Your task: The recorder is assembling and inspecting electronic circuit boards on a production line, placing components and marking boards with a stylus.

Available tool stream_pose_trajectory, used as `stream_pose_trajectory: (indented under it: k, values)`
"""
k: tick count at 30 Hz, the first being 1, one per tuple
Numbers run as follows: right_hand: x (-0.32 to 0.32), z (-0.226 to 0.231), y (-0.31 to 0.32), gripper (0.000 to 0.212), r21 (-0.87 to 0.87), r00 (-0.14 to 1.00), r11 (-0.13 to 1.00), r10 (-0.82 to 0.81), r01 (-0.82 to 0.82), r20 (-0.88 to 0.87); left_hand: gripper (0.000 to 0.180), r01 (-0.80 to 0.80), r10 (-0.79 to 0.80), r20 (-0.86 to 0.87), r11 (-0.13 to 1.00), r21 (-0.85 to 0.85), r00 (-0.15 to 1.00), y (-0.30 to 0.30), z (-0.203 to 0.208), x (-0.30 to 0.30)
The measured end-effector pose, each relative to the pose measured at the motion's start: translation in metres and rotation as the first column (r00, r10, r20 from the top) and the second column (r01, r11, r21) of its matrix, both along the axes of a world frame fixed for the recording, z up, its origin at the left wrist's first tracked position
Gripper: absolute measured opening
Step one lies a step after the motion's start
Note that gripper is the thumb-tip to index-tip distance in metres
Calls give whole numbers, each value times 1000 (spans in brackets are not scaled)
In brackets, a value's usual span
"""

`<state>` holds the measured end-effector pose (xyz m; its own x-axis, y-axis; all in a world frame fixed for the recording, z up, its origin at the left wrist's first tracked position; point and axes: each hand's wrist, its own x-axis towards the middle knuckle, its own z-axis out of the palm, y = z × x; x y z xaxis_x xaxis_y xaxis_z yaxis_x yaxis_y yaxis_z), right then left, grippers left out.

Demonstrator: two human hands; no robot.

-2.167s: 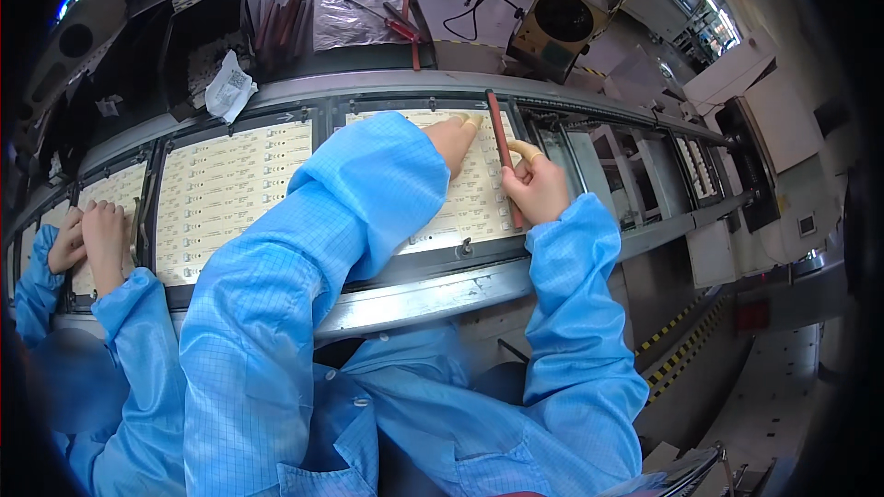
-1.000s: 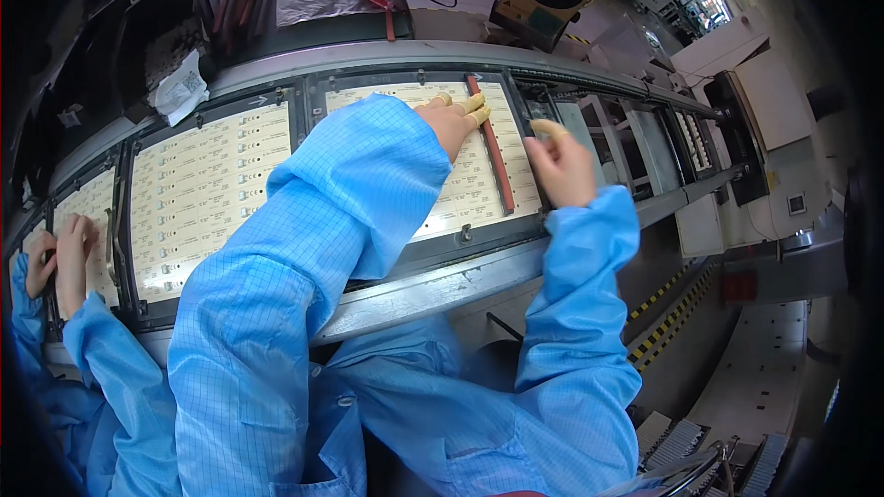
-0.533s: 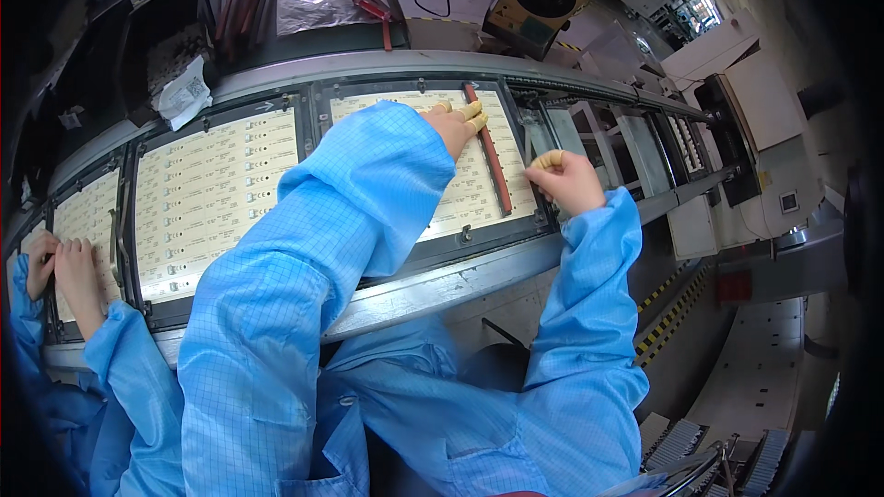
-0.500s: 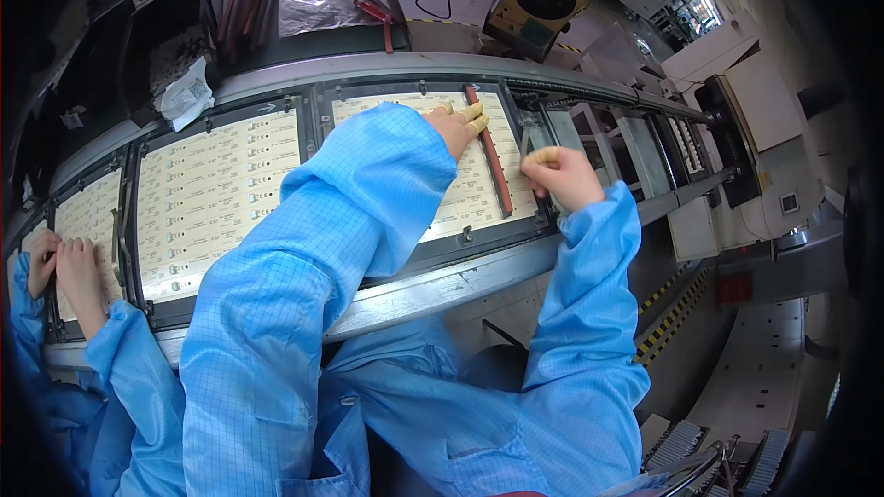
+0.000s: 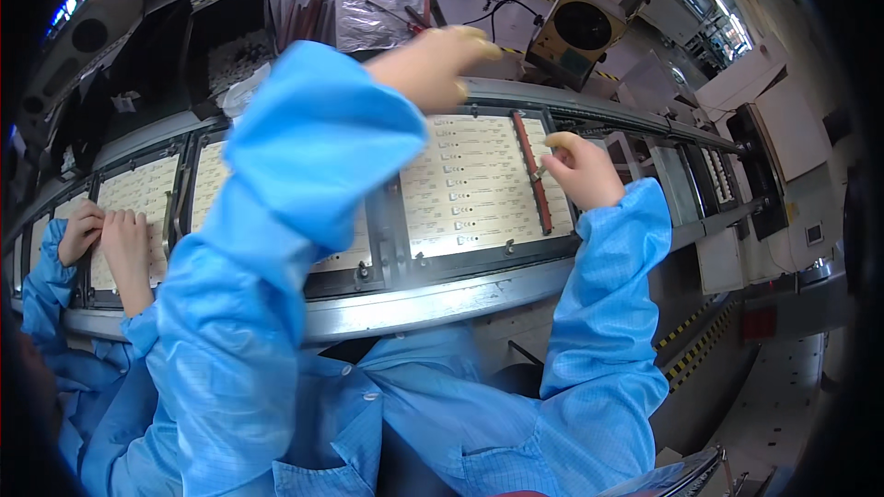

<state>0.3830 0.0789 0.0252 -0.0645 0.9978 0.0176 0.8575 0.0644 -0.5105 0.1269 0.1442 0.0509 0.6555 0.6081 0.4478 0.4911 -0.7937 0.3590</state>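
Note:
A long red strip (image 5: 528,161) lies across the right end of a cream circuit-board panel (image 5: 437,221) set in a dark frame. My right hand (image 5: 589,172), with yellow covers on its fingertips, is closed in a pinch beside the strip. Something small shows at those fingertips against the strip, too small to name. Blurred by motion, my left hand (image 5: 428,64) is raised over the far rail, its fingers pointing right. I cannot make out whether it holds anything.
More framed panels (image 5: 138,175) line the rail track to the left, where another person's hands (image 5: 124,239) touch one. Behind stand dark bins (image 5: 235,51), a foil-covered tray (image 5: 368,23) with tools, and a round fan unit (image 5: 578,28). A metal rail (image 5: 433,299) runs along the near side.
My left hand has lifted off the panel beside the red strip and moved away past the far rail. My right hand has come close to the strip. The whole view has shifted.

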Motion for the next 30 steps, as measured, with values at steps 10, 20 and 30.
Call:
stream_pose_trajectory:
  k: [10, 20, 30]
  values:
    - [-113, -22, 98, 33, -140, 905, 952, 302, -272, 299, 28, -417, 284, -384, 849, -324, 878, -100, -15, -51]
    - [-216, -30, 227, 41, -98, 868, 944, 329, -315, 372, 16, -188, 188, 10, 979, 76, 982, -136, -90, -33]
    - [-311, -123, 280, 66, 75, 926, 932, 339, -355, 168, 6, -799, 881, -217, 472, 372, 420, -200, -124, -320]
